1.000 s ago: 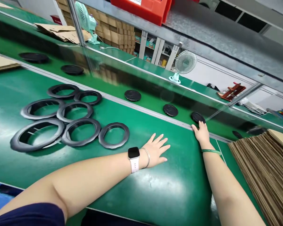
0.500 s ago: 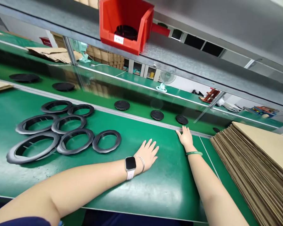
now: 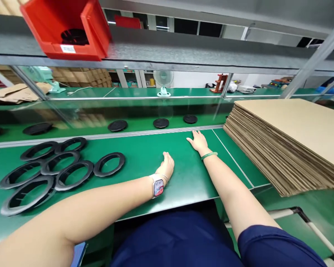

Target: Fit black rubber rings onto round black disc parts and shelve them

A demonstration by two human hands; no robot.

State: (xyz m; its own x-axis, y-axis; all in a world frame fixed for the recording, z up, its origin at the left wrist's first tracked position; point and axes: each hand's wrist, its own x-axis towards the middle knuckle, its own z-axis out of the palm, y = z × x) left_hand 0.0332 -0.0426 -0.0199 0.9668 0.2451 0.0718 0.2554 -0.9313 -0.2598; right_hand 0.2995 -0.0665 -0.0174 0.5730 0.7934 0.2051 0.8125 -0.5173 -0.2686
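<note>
At centre frame both hands rest empty on the green table (image 3: 144, 155): the left hand (image 3: 167, 165) loosely curled on its edge, the right hand (image 3: 198, 141) flat with fingers spread, just short of the rail. Nearest the right hand lies a black disc (image 3: 190, 119) on the belt beyond — a reach over the rail with a pinch at its rim looks the cleanest grip. Counted: four discs clearly on the belt, seven rings (image 3: 109, 164) at left, one cardboard stack (image 3: 289, 137) at right, one red bin (image 3: 66, 29) upper left.
</note>
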